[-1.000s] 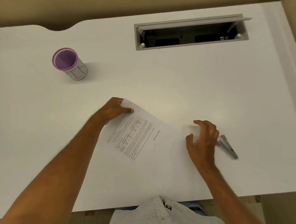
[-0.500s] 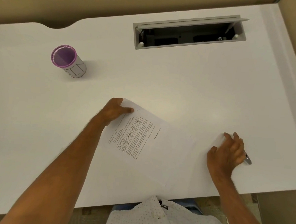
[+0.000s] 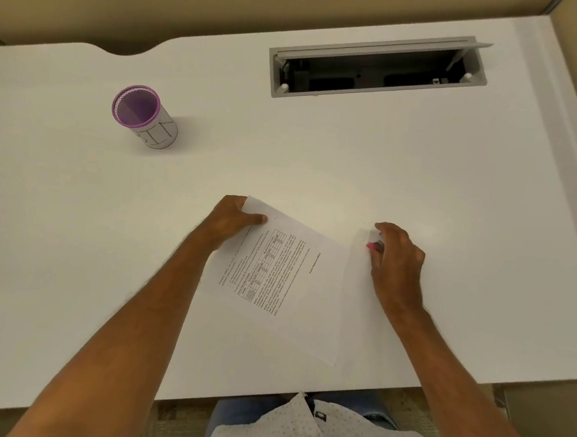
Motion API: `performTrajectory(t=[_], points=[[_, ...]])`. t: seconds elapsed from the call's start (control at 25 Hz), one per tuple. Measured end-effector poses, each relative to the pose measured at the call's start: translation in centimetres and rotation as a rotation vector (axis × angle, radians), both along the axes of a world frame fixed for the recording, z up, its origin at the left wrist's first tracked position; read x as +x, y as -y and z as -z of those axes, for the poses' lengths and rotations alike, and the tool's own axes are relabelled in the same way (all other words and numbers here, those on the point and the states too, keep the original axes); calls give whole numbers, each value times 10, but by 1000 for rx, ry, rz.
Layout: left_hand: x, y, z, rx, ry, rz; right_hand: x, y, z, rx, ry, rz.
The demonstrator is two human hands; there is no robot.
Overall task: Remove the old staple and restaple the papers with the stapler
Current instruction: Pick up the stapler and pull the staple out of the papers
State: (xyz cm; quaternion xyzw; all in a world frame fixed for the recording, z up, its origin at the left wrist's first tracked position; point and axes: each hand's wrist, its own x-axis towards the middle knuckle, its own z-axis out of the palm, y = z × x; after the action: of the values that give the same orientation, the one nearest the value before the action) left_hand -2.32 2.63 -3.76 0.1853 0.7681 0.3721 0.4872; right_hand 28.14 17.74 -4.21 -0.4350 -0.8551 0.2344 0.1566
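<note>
A printed stack of papers (image 3: 296,280) lies slanted on the white desk (image 3: 318,159) near its front edge. My left hand (image 3: 232,219) pinches the papers' far left corner, thumb on top. My right hand (image 3: 397,256) is closed around a small grey stapler with a pink end (image 3: 375,246), held at the papers' right corner. Only the stapler's tip shows past my fingers. No staple can be made out on the sheets.
A purple-rimmed mesh cup (image 3: 144,116) labelled BIN stands at the back left. An open grey cable tray (image 3: 376,67) is sunk into the desk at the back right. The desk's front edge runs just behind my forearms.
My right hand reached right to the stapler, closed on it, and brought it back left to the papers' right corner. My left hand kept its hold on the far corner.
</note>
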Motion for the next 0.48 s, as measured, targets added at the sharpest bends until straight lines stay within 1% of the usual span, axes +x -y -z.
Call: performTrajectory(t=[0.08,0.12,0.24,0.28,0.36,0.48], points=[[-1,1,2,4,0,-7,-12,-2,0,-68,-24,-14],[-1,1,3,2,3,-11,-15,-2,1,-106,-7,4],[-2,3,4,-7,15,3,-21,-2,1,-124,124,101],[-2,4,4,-11,19,11,-24,-3,-2,-139,126,117],[-3,7,3,-10,47,18,-31,-1,-12,-200,24,132],[-4,13,4,10,181,1,-50,4,-37,-354,-282,256]])
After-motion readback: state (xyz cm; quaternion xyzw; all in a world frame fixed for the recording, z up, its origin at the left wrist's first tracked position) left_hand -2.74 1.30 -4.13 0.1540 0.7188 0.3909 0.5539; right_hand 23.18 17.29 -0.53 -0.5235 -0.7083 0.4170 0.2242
